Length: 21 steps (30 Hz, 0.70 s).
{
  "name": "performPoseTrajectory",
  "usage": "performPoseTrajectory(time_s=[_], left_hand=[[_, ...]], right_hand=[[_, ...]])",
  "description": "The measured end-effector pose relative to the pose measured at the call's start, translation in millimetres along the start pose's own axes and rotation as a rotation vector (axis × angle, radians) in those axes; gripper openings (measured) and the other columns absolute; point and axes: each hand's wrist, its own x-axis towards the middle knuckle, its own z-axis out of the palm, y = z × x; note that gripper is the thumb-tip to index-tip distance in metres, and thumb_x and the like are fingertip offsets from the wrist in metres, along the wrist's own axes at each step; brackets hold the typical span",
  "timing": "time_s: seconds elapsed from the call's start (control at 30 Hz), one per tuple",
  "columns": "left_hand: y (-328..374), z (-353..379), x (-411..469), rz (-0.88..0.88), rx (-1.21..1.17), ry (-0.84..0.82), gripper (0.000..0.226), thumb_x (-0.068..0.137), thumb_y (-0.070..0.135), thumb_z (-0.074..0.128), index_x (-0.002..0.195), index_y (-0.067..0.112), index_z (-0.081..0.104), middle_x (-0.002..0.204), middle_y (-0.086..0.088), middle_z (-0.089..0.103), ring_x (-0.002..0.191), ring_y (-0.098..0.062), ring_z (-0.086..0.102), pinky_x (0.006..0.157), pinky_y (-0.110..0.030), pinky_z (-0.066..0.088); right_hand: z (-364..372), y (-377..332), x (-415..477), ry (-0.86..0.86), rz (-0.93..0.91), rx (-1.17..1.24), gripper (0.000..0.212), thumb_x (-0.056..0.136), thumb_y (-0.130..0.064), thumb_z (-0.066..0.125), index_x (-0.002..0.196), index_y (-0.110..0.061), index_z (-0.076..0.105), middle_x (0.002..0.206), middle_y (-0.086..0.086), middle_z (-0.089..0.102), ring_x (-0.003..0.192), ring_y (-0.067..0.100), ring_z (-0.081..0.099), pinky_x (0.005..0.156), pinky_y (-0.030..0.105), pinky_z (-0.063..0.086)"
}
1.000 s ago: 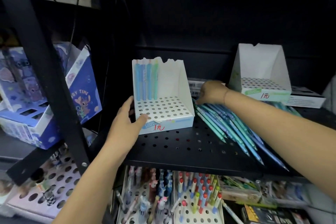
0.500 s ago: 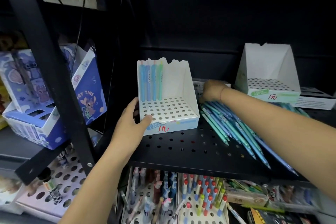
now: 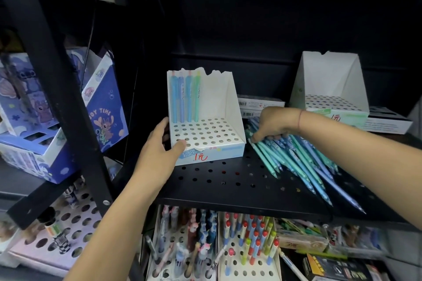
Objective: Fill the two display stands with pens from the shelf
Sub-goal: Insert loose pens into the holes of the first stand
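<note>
A white display stand (image 3: 212,137) with a holed top sits on the black shelf (image 3: 228,187); several blue and green pens (image 3: 185,98) stand in its back left row. My left hand (image 3: 159,155) grips its front left corner, thumb on the holed top. A second white stand (image 3: 328,89) sits at the back right with no pens in it. A pile of loose blue and green pens (image 3: 296,159) lies between the stands. My right hand (image 3: 272,124) rests on the top ends of the pile, fingers curled over the pens.
Flat white boxes (image 3: 255,104) lie behind the pile and under the right stand. A black upright post (image 3: 59,89) crosses the left side, with cartoon-printed blue boxes (image 3: 100,102) behind it. Below the shelf stand holed racks of assorted pens (image 3: 249,242).
My right hand has come forward and down from the back of the pile onto the pens' top ends. My left hand keeps its hold on the stand.
</note>
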Motion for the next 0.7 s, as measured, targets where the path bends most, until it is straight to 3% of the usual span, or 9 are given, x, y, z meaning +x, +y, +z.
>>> performPoseTrajectory(time_s=[0.23,0.33,0.4,0.43,0.53,0.57,0.7], left_hand=[[-0.5,0.4,0.6,0.000,-0.005,-0.003,0.062,0.094,0.016,0.059,0.146,0.037,0.032,0.135,0.010,0.052,0.118,-0.006,0.052,0.092,-0.028,0.047],[-0.9,0.5,0.8,0.007,-0.002,-0.003,0.062,0.094,0.016,0.059,0.145,0.037,0.033,0.136,0.010,0.052,0.120,-0.006,0.051,0.093,-0.029,0.048],[-1.0,0.4,0.4,0.007,-0.007,-0.005,0.061,0.094,0.015,0.059,0.145,0.037,0.033,0.137,0.009,0.051,0.121,-0.007,0.050,0.093,-0.029,0.049],[-1.0,0.4,0.1,0.007,-0.009,-0.007,0.061,0.094,0.015,0.058,0.146,0.036,0.033,0.137,0.009,0.051,0.121,-0.006,0.050,0.090,-0.025,0.048],[-0.7,1.1,0.4,0.006,-0.008,-0.007,0.061,0.094,0.015,0.058,0.146,0.036,0.033,0.137,0.010,0.051,0.119,-0.004,0.049,0.075,-0.011,0.042],[-1.0,1.1,0.8,0.007,-0.008,-0.007,0.061,0.094,0.015,0.058,0.146,0.036,0.033,0.137,0.010,0.051,0.118,-0.003,0.048,0.073,-0.010,0.041],[-2.9,0.7,1.0,0.004,-0.015,-0.006,0.062,0.094,0.015,0.059,0.146,0.035,0.032,0.139,0.009,0.050,0.123,-0.005,0.048,0.079,-0.012,0.042]], right_hand=[[10.0,-9.9,-13.2,0.014,-0.002,-0.220,0.048,0.078,-0.050,0.071,0.058,-0.011,0.052,0.052,0.000,0.054,0.045,0.014,0.046,0.051,0.023,0.040],[11.9,-14.1,-16.8,-0.023,0.007,-0.223,0.044,0.080,-0.049,0.070,0.083,-0.005,0.061,0.058,0.001,0.057,0.046,0.014,0.048,0.048,0.022,0.039],[10.6,-15.6,-17.0,-0.058,0.013,-0.238,0.043,0.082,-0.048,0.068,0.078,-0.006,0.061,0.056,0.002,0.056,0.045,0.014,0.047,0.047,0.021,0.039],[9.8,-15.9,-16.0,-0.077,0.021,-0.232,0.042,0.082,-0.047,0.068,0.078,-0.007,0.060,0.057,0.003,0.056,0.045,0.014,0.046,0.045,0.020,0.039],[9.7,-14.8,-9.4,-0.128,0.044,-0.154,0.053,0.081,-0.044,0.071,0.109,-0.001,0.059,0.070,0.007,0.057,0.048,0.015,0.046,0.038,0.017,0.037],[9.3,-14.4,-8.0,-0.146,0.056,-0.147,0.054,0.081,-0.044,0.071,0.111,0.000,0.059,0.071,0.007,0.056,0.049,0.015,0.046,0.038,0.017,0.037],[7.5,-12.3,-3.8,-0.200,0.083,-0.137,0.043,0.080,-0.047,0.071,0.067,-0.011,0.052,0.058,0.004,0.046,0.048,0.016,0.039,0.047,0.020,0.034]])
